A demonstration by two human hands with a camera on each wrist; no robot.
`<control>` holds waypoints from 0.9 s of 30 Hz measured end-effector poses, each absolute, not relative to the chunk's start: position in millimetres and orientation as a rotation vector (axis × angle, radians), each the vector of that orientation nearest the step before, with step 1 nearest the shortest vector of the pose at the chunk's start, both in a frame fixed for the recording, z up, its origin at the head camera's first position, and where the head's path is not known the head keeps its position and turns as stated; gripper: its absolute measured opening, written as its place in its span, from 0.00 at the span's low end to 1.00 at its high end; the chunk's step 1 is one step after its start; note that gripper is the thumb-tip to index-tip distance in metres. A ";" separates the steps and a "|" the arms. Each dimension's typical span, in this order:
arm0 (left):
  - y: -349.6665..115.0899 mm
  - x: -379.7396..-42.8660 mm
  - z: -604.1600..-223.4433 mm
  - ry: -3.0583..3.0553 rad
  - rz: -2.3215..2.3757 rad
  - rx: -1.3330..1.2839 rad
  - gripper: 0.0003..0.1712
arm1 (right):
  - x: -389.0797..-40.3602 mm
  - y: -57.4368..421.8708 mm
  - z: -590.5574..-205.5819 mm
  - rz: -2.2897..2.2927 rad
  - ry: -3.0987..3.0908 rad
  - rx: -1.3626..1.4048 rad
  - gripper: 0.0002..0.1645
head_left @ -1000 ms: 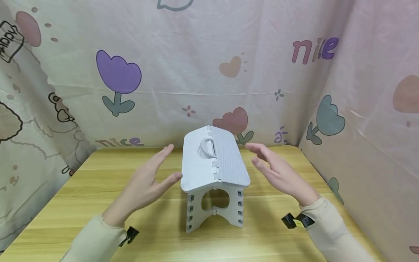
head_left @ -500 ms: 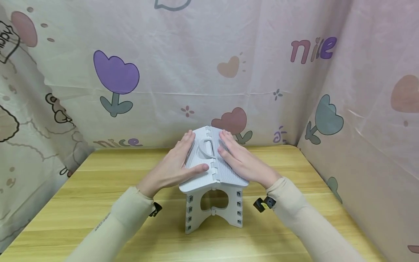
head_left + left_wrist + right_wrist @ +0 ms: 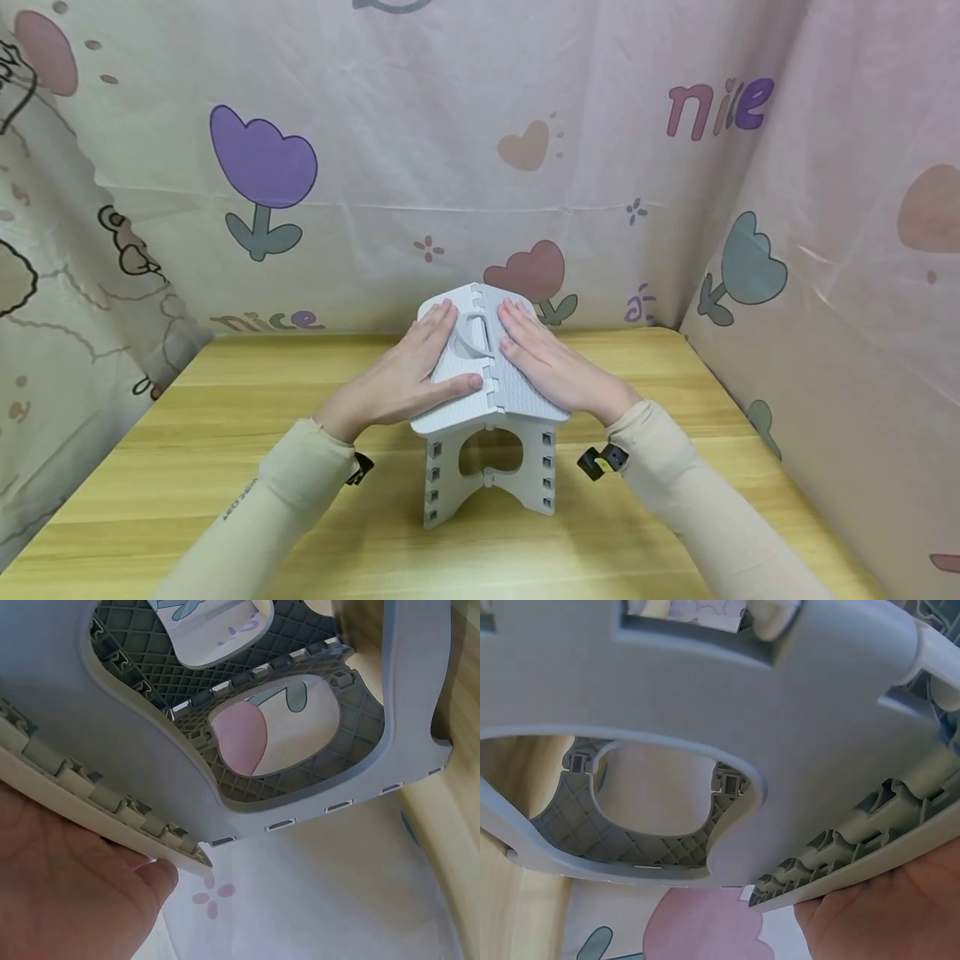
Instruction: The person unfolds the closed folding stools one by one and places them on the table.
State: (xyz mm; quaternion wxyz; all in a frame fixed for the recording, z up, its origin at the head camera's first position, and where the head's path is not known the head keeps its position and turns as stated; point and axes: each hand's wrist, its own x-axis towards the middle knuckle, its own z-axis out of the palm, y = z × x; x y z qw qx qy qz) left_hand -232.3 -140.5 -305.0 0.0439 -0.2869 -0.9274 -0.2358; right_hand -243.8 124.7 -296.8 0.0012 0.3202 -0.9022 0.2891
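A white folding stool (image 3: 459, 408) stands on its legs in the middle of the head view, its two top halves sloping down from a raised centre hinge. My left hand (image 3: 397, 379) rests on the left half with fingers straight, its thumb reaching toward the hinge. On the right half lies my right hand (image 3: 558, 367), fingers straight and together. Between them a curved carry handle (image 3: 472, 336) shows. From below, the left wrist view shows a side panel (image 3: 60, 682) and hinged ribbed panels; the right wrist view shows the other side panel (image 3: 675, 686). Both palms meet the top's edges.
The stool stands on a wood-grain table (image 3: 285, 375). A printed curtain (image 3: 390, 150) with flowers and hearts hangs behind the table and along both sides. Dark straps with small devices (image 3: 600, 460) sit at the wrists.
Both hands have come inward from either side of the stool and now lie on its top. Since half a second ago they have barely shifted, and the top still slopes.
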 end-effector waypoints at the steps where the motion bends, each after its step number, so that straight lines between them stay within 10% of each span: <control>1: -140.2 -232.7 -305.1 -2.834 -0.717 -0.883 0.64 | -243.5 125.4 -296.7 0.909 -2.836 1.003 0.39; 27: -139.8 -235.7 -306.0 -2.835 -0.762 -0.903 0.63 | -246.9 124.5 -298.4 0.915 -2.834 0.998 0.39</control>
